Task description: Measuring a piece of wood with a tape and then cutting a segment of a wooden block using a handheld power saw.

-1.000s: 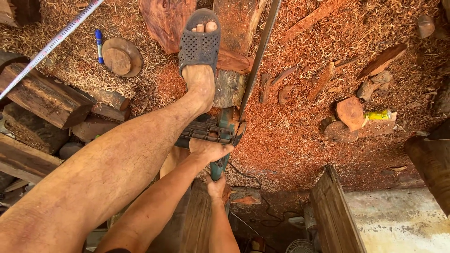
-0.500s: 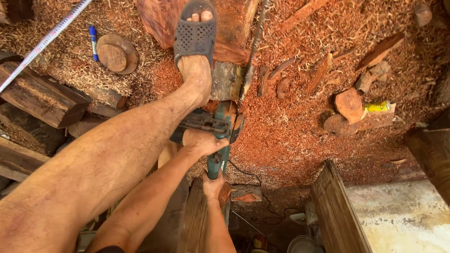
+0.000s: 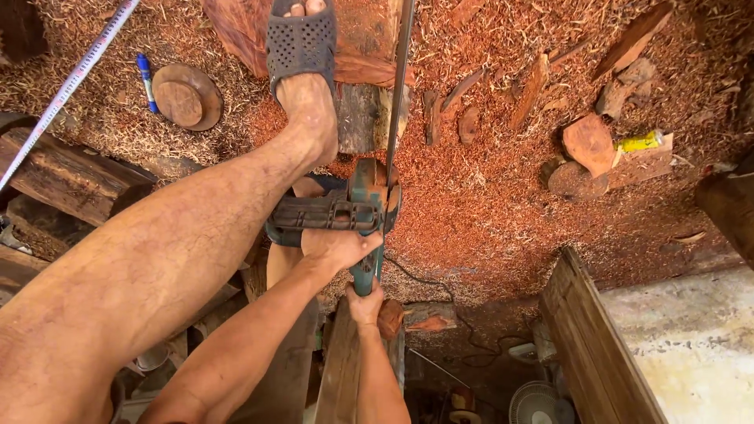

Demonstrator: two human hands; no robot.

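Head view: I hold a chainsaw against a log, with my foot on the wood.

My left hand (image 3: 334, 250) is wrapped around the front handle of the saw (image 3: 345, 216), and my right hand (image 3: 366, 302) grips the rear handle just below it, so both hands steady the tool from two ends. The bar (image 3: 397, 86) runs straight away from me along the right edge of the log (image 3: 369, 55). My foot (image 3: 302, 71), in a grey sandal, presses on the log just left of the bar, likely to keep it from shifting. Red sawdust (image 3: 487, 196) covers the ground; a wooden disc (image 3: 186, 96) and a blue pen (image 3: 145, 78) lie well to the left. Compared with half a second ago, the layout looks the same, only shifted slightly up in the view.
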